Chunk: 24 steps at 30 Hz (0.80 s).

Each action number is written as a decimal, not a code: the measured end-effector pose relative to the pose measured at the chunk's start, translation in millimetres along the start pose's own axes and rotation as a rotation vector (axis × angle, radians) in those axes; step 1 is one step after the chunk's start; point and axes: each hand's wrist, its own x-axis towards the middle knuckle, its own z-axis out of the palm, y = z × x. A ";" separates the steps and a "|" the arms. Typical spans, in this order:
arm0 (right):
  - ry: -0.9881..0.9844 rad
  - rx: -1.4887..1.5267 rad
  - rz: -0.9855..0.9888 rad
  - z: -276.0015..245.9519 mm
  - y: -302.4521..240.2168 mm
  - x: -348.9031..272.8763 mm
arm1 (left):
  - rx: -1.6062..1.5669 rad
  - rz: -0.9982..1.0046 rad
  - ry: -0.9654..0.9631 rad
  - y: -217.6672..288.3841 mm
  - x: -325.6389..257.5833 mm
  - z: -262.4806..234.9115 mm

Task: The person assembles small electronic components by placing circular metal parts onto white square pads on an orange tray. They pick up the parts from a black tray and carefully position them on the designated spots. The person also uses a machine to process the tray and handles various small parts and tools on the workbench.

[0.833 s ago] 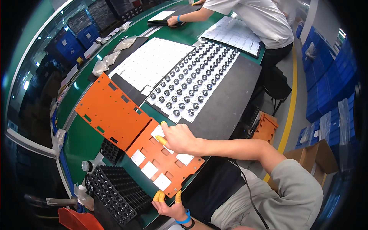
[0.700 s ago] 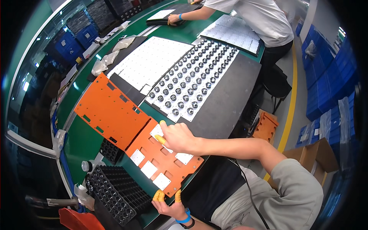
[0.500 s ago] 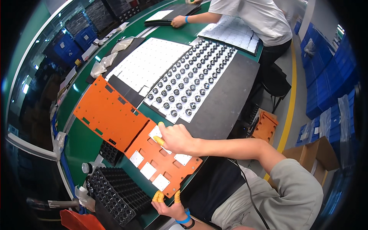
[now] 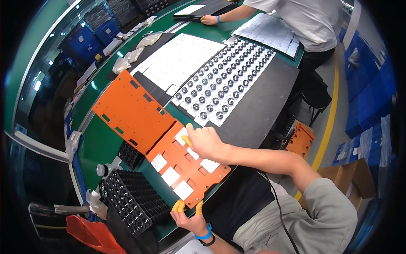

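A hinged orange fixture lies unfolded on the green table, its bare panel (image 4: 131, 112) at the far left and its recessed panel (image 4: 198, 180) nearer me. Several white square plates (image 4: 171, 176) sit on the recessed panel. My right hand (image 4: 207, 143), with yellow finger cots, is closed at the far-end white plate (image 4: 179, 136), thumb and forefinger on it; the hand partly covers neighbouring plates. Around the fixture's near corner, my left hand (image 4: 188, 220) is closed, its yellow-covered fingertips and thumb on either side.
A white board (image 4: 243, 72) with rows of black round parts lies beyond, next to a larger white sheet (image 4: 177, 57) and a dark mat (image 4: 258, 106). Black trays (image 4: 131, 207) stand at left. Across the table, a co-worker's hand (image 4: 209, 20) touches stacked dark boards.
The whole view has shifted, so the table scene sits further right and slightly higher. Both my hands keep their places on the fixture and plate.
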 end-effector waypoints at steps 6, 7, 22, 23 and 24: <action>-0.016 -0.023 0.075 -6.0 -6.3 4.7 | -0.026 -0.053 -0.052 10.7 6.1 -6.2; -0.024 -0.018 0.101 -9.1 -8.2 5.8 | -0.031 -0.055 -0.044 10.7 5.8 -5.9; 0.106 0.102 -0.024 -30.8 -1.8 3.5 | -0.028 -0.023 -0.020 4.9 3.9 -2.9; 0.118 0.096 -0.060 -32.8 1.3 0.4 | -0.028 -0.023 -0.018 4.5 3.3 -2.8; 0.131 0.094 -0.125 -37.9 5.9 -3.9 | -0.029 -0.022 -0.018 4.5 3.2 -3.1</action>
